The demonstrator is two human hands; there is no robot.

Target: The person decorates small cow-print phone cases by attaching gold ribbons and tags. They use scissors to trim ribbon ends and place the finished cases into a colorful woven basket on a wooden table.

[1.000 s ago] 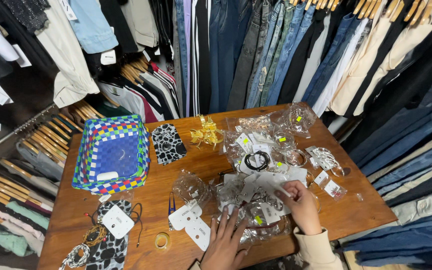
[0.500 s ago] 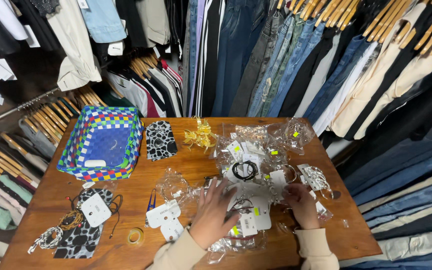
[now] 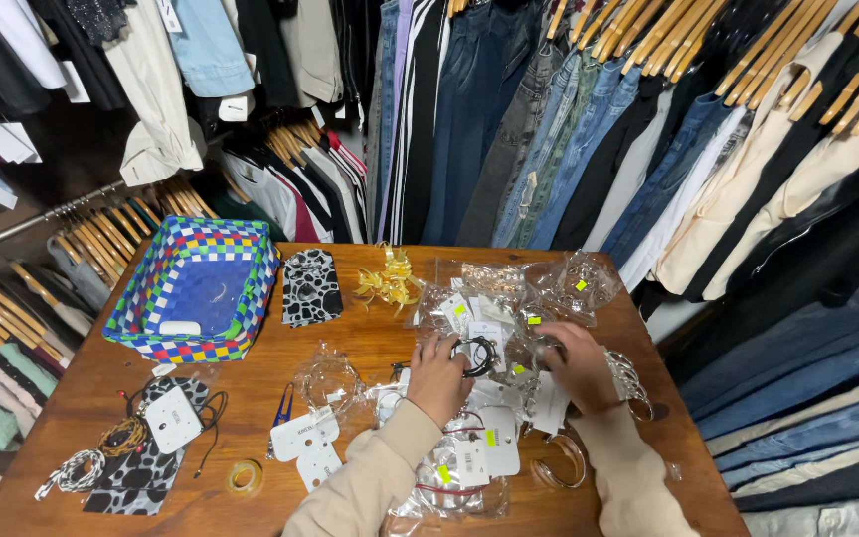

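My left hand (image 3: 438,379) rests fingers-down on a heap of clear plastic jewellery packets (image 3: 509,308) on the wooden table (image 3: 350,343), its fingertips touching a black ring-shaped bracelet (image 3: 477,355). My right hand (image 3: 578,367) lies on the same heap just to the right, fingers curled over the packets. Both arms wear beige sleeves. What the fingers grip under the plastic is hidden.
A blue, checker-rimmed woven basket (image 3: 194,297) stands at the back left. A black-and-white patterned card (image 3: 311,286), a gold ribbon bow (image 3: 387,279), tagged necklaces (image 3: 156,426) and a tape roll (image 3: 245,476) lie about. Racks of hanging clothes (image 3: 549,119) surround the table.
Both hands have moved away from me, from the near packets up onto the middle of the heap. The left hand has reached the black bracelet.
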